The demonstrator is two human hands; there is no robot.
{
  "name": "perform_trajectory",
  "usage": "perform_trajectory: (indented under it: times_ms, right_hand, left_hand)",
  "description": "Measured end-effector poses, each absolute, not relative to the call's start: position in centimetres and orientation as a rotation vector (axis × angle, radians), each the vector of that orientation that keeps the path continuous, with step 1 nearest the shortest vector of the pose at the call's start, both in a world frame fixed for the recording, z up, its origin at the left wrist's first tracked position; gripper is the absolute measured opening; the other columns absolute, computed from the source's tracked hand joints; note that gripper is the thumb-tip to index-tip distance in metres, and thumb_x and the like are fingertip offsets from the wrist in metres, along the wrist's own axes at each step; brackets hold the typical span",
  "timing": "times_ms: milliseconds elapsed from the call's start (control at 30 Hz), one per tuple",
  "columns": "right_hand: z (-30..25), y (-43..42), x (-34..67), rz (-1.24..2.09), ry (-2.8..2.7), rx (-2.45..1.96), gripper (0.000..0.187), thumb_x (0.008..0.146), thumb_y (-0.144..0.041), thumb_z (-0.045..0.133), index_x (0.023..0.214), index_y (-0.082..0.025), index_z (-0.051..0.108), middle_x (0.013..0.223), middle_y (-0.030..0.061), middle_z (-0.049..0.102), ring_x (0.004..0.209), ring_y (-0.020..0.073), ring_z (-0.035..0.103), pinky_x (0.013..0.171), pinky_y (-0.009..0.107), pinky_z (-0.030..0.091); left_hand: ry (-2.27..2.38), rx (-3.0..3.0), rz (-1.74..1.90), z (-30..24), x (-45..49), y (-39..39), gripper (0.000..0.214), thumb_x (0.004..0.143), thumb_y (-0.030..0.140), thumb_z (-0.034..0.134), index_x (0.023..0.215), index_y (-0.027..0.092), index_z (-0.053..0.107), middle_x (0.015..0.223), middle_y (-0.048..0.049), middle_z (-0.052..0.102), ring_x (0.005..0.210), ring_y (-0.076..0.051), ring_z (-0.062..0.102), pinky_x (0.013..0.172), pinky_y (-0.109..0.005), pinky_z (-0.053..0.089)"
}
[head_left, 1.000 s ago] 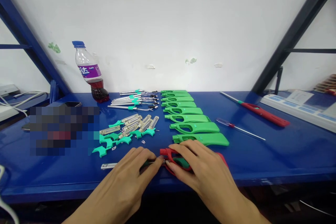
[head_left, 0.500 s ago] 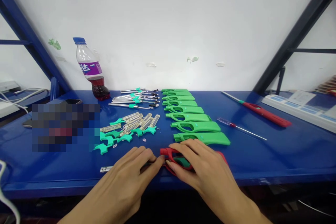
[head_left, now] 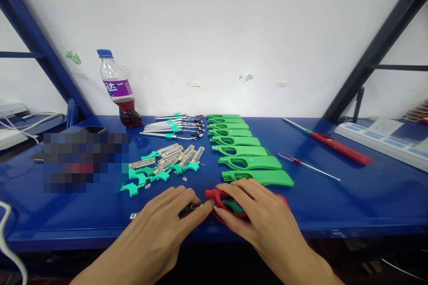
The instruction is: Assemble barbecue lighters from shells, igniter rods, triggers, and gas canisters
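Note:
At the table's front edge, my right hand (head_left: 264,213) is closed on a red lighter casing (head_left: 211,193), which lies on its side with a green trigger (head_left: 233,207) inside its handle loop. My left hand (head_left: 167,222) pinches a thin metal lighter tube at the casing's left end, its thumb close to my right fingertips. The tube's silver tip (head_left: 134,215) sticks out left of that hand; its middle is hidden under my fingers. Just beyond my right hand lies a row of several green lighter casings (head_left: 257,177).
Loose green triggers (head_left: 161,175), clear fuel cartridges (head_left: 169,156) and metal tubes with wires (head_left: 160,134) lie to the left. Behind them stands a drink bottle (head_left: 117,89). On the right are a screwdriver (head_left: 314,168), a whole red lighter (head_left: 337,145) and a power strip (head_left: 384,142).
My left thumb has shifted slightly right toward the casing, and the tube's silver tip now shows less beside my left hand. My right hand keeps its hold on the casing.

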State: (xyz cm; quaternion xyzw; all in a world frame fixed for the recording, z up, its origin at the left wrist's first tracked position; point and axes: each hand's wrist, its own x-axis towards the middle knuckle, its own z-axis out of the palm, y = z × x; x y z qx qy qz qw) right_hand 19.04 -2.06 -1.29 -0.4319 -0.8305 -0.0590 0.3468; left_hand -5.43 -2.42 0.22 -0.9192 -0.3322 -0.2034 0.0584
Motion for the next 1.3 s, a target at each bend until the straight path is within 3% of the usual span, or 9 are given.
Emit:
perform_trajectory:
  times_ms: [167,367,500,700,933,1300]
  right_hand:
    - [-0.9,-2.3,19.2,-0.105,-2.14,-1.072,0.037,0.114,-0.049,0.048,0.127,-0.024,0.071,0.111,0.0061,0.079,0.094,0.0232,0.079,0.076,0.035,0.065]
    - [1.8,-3.6,21.3,-0.073,-2.027,-0.903,0.029,0.11,-0.042,0.062,0.133,-0.027,0.068,0.112,0.0024,0.079,0.098,0.016,0.078,0.088,0.021,0.062]
    - [3.0,-3.9,23.4,-0.094,-1.896,-1.024,0.03,0.109,-0.043,0.062,0.137,-0.033,0.067,0.122,0.0004,0.078,0.106,0.0168,0.077,0.094,0.021,0.06]
    - [2.2,-3.0,24.7,-0.012,-1.909,-1.169,0.018,0.109,-0.039,0.063,0.125,-0.04,0.071,0.117,-0.0092,0.081,0.101,0.0103,0.079,0.091,0.014,0.058]
    - [1.4,-2.5,23.9,0.224,-1.995,-1.204,0.016,0.11,-0.044,0.061,0.116,-0.041,0.076,0.107,-0.0102,0.083,0.092,0.0114,0.079,0.08,0.019,0.059]
    - [1.0,-2.3,23.7,0.319,-1.984,-1.315,0.024,0.108,-0.053,0.059,0.116,-0.041,0.078,0.108,-0.006,0.082,0.094,0.0169,0.078,0.082,0.028,0.06]
  left_hand:
    - [-1.014,-2.802,-0.587,0.3,-5.3,-2.6,0.071,0.083,-0.015,0.035,0.134,0.025,0.063,0.107,-0.0055,0.068,0.092,-0.024,0.068,0.082,-0.041,0.061]
    - [-1.011,-2.799,-0.577,0.2,-5.3,-2.6,0.081,0.086,-0.014,0.035,0.152,0.028,0.054,0.114,-0.0075,0.069,0.097,-0.026,0.069,0.084,-0.043,0.063]
    - [-1.022,-2.767,-0.565,0.1,-5.1,-2.7,0.08,0.084,-0.014,0.034,0.149,0.026,0.06,0.112,-0.0083,0.071,0.093,-0.025,0.07,0.08,-0.042,0.065]
    - [-1.067,-2.702,-0.556,-0.3,-5.2,-3.2,0.073,0.088,-0.007,0.041,0.151,0.025,0.058,0.138,-0.0109,0.067,0.125,-0.031,0.066,0.101,-0.048,0.064]
    - [-1.099,-2.672,-0.738,-0.1,-3.3,-3.4,0.054,0.103,0.007,0.048,0.153,0.025,0.055,0.14,-0.0111,0.065,0.131,-0.028,0.062,0.109,-0.044,0.06]
    - [-1.126,-2.695,-0.748,-0.4,-2.3,-2.9,0.036,0.106,0.021,0.054,0.141,0.024,0.061,0.139,-0.0118,0.064,0.13,-0.032,0.062,0.105,-0.049,0.061]
